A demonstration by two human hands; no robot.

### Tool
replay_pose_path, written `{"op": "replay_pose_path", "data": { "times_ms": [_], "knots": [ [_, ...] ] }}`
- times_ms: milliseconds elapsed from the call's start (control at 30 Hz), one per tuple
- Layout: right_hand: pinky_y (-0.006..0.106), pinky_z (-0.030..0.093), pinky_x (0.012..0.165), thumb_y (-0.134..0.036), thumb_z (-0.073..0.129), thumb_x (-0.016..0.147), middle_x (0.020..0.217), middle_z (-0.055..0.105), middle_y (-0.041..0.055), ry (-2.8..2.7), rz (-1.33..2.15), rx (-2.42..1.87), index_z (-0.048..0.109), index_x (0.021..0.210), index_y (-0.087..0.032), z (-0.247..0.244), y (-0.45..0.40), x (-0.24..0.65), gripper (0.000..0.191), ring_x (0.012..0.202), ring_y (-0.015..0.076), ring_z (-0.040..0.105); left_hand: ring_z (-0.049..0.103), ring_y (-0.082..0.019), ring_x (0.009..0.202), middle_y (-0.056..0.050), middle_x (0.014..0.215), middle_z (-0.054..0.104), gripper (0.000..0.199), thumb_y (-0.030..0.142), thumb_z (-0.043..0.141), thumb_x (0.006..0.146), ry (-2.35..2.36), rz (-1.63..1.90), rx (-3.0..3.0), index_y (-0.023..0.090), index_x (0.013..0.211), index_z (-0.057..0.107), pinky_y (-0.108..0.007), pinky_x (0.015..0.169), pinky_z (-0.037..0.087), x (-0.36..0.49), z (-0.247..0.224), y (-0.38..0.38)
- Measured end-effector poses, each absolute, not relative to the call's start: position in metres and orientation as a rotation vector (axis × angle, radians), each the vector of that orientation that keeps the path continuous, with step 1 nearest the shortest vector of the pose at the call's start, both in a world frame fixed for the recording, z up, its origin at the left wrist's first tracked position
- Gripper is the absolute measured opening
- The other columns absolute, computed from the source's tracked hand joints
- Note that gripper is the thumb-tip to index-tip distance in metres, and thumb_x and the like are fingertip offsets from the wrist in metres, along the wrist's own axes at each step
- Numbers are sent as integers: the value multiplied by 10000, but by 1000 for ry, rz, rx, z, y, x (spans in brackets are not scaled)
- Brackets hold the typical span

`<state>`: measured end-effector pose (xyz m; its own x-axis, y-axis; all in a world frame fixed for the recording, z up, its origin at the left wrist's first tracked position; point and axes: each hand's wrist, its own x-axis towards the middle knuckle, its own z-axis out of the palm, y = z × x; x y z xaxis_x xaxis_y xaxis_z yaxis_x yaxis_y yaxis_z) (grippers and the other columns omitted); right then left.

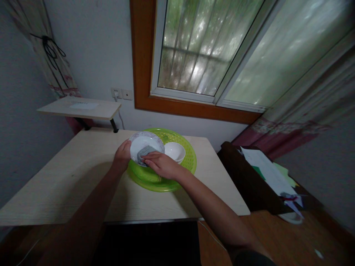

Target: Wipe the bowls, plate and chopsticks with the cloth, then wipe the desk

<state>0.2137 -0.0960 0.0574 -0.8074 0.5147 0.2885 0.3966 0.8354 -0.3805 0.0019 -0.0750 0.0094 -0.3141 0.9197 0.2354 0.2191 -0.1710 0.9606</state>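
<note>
So the plate [146, 138] is a round white one, kinda glossy, with a soft greyish-purple pattern running round the rim and a plain middle. It's up over the left part of a bright green basket [190, 157] on the pale wood table [69, 177], right beside some stacked white bowls [174, 150]. Left hand [122, 154] has its fingers clamped on the plate's left edge, and the right hand [163, 165] is gripping a bunched grey cloth [144, 151] against the plate's face.
</note>
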Motion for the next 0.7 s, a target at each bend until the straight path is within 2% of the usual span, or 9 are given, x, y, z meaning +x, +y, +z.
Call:
{"op": "replay_pose_path", "data": {
  "times_ms": [233,367,533,700],
  "knots": [
    [349,285,1252,-285,342,1089,1520,531,127,-2723,262,-591,588,1404,-84,51,-61,179,448,1465,188,418,612,-280,1218,-163,1264,691,486,467,409,944,1466,1509,1433,121,1158,674,-413,1137,420,0,11,-74],
    [403,274,1262,-337,354,1085,1561,473,139,-2659,131,-753,520,1472,-79,46,-40,180,494,1500,220,367,601,-288,1240,-153,1287,688,516,500,442,938,1427,1501,1409,128,1214,670,-427,1139,418,1,15,-76],
    [403,313,1234,-327,366,1077,1516,520,176,-2576,-37,-1004,566,1427,-54,39,-39,203,486,1437,240,461,634,-288,1187,-148,1283,695,582,564,467,935,1349,1498,1336,129,1267,665,-398,1063,472,4,16,-81],
    [399,404,1135,-296,383,1070,1219,721,191,-2655,-76,-1137,743,1134,-77,46,-62,230,426,1211,255,628,613,-280,1221,-140,1307,682,561,537,442,959,1369,1525,1368,130,1274,663,-389,1094,442,6,19,-87]
  ]
}}
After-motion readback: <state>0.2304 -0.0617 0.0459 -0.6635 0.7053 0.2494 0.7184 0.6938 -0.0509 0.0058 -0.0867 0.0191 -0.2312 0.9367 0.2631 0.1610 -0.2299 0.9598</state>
